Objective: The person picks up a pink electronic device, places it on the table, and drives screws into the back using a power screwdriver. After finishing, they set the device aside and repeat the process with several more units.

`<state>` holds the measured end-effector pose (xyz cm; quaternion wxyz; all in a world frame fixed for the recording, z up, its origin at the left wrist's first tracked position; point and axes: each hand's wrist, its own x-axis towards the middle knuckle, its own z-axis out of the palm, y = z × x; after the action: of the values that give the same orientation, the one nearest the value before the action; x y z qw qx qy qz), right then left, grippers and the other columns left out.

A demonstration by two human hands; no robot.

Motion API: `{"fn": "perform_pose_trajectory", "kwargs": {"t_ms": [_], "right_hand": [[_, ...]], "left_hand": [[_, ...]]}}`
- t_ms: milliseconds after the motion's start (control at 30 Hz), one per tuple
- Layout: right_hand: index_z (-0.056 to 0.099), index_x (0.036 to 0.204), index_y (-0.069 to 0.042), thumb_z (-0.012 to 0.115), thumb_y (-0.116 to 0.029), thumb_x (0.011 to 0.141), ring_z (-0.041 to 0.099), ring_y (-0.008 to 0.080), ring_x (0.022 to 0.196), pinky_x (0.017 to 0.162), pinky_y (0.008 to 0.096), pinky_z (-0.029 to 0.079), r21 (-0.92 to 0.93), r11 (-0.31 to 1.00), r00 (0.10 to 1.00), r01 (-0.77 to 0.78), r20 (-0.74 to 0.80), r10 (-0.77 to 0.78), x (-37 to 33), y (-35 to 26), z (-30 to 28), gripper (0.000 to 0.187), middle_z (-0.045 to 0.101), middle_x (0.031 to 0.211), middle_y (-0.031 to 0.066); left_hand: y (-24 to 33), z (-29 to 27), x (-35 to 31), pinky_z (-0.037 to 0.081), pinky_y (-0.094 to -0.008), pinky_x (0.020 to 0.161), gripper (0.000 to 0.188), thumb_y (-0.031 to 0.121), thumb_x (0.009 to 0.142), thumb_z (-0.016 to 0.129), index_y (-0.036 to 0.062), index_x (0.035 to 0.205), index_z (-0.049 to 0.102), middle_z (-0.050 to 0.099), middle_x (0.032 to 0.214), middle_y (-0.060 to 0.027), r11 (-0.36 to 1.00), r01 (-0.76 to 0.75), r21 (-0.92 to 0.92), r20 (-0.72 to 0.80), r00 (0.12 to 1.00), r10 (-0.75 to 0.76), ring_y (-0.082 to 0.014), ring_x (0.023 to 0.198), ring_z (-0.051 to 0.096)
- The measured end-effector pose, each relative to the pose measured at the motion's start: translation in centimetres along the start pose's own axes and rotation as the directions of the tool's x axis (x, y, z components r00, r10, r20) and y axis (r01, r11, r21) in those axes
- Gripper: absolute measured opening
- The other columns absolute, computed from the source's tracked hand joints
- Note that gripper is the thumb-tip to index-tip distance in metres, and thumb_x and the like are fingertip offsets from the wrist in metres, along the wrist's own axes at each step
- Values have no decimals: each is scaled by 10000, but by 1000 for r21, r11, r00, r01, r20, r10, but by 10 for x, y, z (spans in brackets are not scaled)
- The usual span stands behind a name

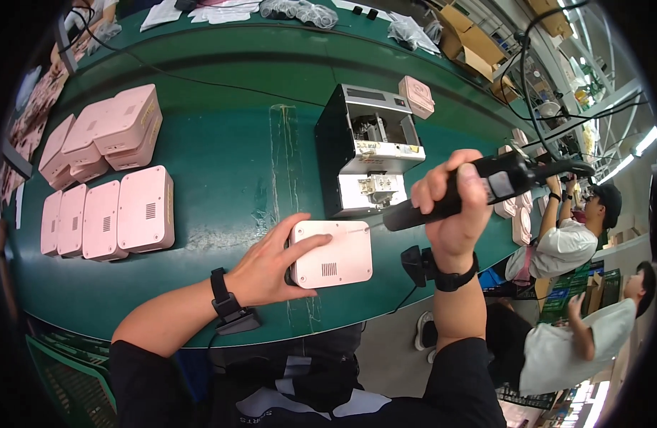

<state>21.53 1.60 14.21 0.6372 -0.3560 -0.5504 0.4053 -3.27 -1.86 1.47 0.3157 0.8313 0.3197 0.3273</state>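
Observation:
A pale pink plastic box (342,260) lies on the green table, slotted vent and corner holes facing up. My left hand (270,260) grips its left side, the index finger across the top and the thumb along the near edge. In my right hand (457,203) is a black electric screwdriver (496,178), gripped in a closed fist and slanting down to the left. Its thin bit comes down at the box's far right corner; whether it sits in a screw I cannot tell. Just beyond the box stands a black and silver screw feeder (371,150).
Several similar pink boxes stand in a row (146,210) and a stack (103,132) at the left. Another pink box (417,96) is behind the feeder. A black cable (532,93) hangs down to the screwdriver. Co-workers (564,232) are at the right.

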Motion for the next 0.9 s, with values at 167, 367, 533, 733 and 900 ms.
{"fn": "perform_pose_trajectory", "kwargs": {"t_ms": [167,367,533,733,900], "right_hand": [[480,985,-87,467,-289,979,443,148,504,551,335,415,14,994,993,106,-46,-105,16,-18,1,203,468,651,35],[482,988,-86,468,-290,982,445,145,510,560,333,413,9,996,993,94,-79,-93,25,-5,-3,205,472,659,34],[473,1004,-89,446,-314,983,447,141,507,558,331,414,3,997,997,73,-13,-73,7,-15,2,228,472,658,32],[461,1016,-89,420,-348,979,462,140,510,556,329,421,122,991,993,49,102,-62,1,-19,25,265,482,661,30],[458,1019,-89,424,-353,976,457,141,505,550,332,422,124,990,990,71,112,-85,-2,-13,31,270,486,670,30]], "left_hand": [[0,1,-2,503,-438,953,800,219,626,882,193,1349,541,416,1358,-185,1000,-16,22,17,1000,16,-390,1162,544],[0,1,-5,511,-435,939,856,217,604,880,247,1378,516,408,1363,-167,1000,-10,17,20,1000,10,-375,1171,532],[8,1,1,515,-429,920,809,254,608,880,235,1345,547,428,1334,-159,997,45,63,21,999,-46,-366,1134,549],[3,1,-2,519,-430,907,824,263,615,873,248,1363,527,430,1318,-155,996,66,66,15,998,-67,-344,1151,531],[3,1,-1,518,-428,911,828,270,612,878,247,1362,527,431,1317,-162,997,38,60,20,999,-39,-350,1161,525]]}}
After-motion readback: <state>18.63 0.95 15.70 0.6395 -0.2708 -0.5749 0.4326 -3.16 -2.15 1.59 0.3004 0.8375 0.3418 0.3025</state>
